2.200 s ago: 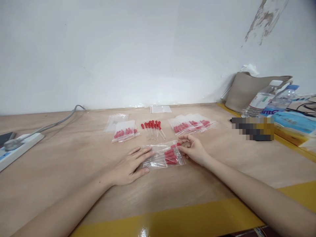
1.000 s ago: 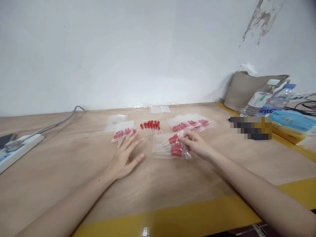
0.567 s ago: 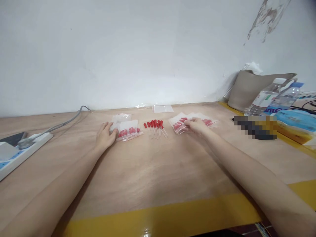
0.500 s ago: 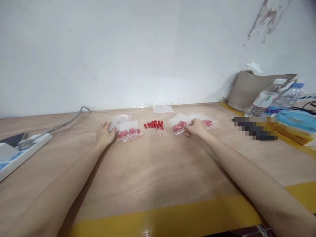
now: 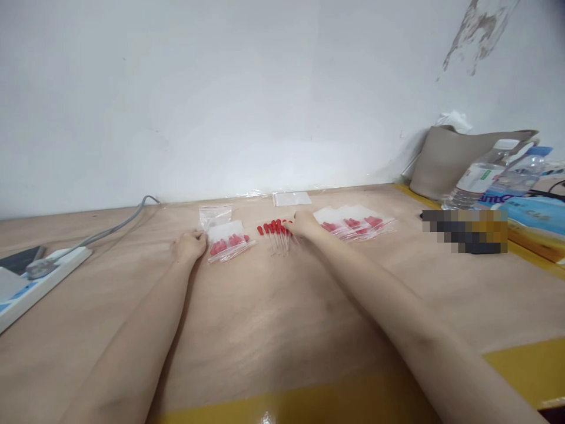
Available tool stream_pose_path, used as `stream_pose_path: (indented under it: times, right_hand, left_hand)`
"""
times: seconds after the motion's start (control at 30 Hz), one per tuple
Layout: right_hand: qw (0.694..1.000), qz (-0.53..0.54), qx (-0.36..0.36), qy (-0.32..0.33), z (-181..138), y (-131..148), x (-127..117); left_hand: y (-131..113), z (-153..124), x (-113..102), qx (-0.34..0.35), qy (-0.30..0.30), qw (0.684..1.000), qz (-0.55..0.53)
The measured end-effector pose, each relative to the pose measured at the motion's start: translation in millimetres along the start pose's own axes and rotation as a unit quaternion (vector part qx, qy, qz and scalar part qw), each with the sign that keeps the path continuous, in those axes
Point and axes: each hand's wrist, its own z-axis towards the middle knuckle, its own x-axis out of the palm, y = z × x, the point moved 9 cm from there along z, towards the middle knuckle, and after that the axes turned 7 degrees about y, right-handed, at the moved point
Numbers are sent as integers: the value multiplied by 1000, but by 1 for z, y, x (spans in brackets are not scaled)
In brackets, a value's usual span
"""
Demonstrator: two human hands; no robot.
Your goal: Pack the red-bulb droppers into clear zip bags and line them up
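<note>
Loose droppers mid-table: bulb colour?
Red: the bulbs show best in the head view.

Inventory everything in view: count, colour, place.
Slim bulbed droppers: uncounted, clear-red, centre
Filled plastic zip bags: two groups, clear-red, left and right
Flat zip bags: uncounted, clear, behind left bags, near wall
Rectangular power strip: one, white, left
Round plug with cable: one, grey, on strip
Flat object: one, dark, behind strip
Tall container: one, taupe, right
Plastic bottles: two, clear, before container
Soft pack: one, blue-white, right
Cables: uncounted, black, far right
Pixelated object: one, black-yellow, right
Flat table: one, brown, below
Wall: one, white, behind
Left hand: one, bare, by left bags
Right hand: one, bare, at droppers
</note>
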Motion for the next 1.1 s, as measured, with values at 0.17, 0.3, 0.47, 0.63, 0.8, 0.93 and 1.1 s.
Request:
stream_pose_path:
  times: [0.17,0.3,0.47,0.63,0.8,0.93,1.1]
  right_hand:
    - [997,45,41,52,12,-9,28]
    - [996,72,45,21,11,-17,24]
    - [992,97,27,-81,9,-23,-3]
    - [973,159,-17,-164,-11,-38,-30]
    - [906,338,-86,-237,-58,-69,-43]
    - [879,433,-93,-175,-85,-82,-30]
    - [842,512,-55,-161,-102,-95,-15]
  left_hand:
    - [9,-7,-17,-16,-82,994,-63]
    - [7,-20,-39,8,-190,971,-144]
    - [-21,-25,-57,77,-232,936,-255]
    - [-71,-45,-44,144,-93,859,-483]
    - [-109,-111,2,183,175,853,-456]
    - [-130,-180,18,384,302,840,-235]
    - [-141,-213,-4,497,129,857,-39]
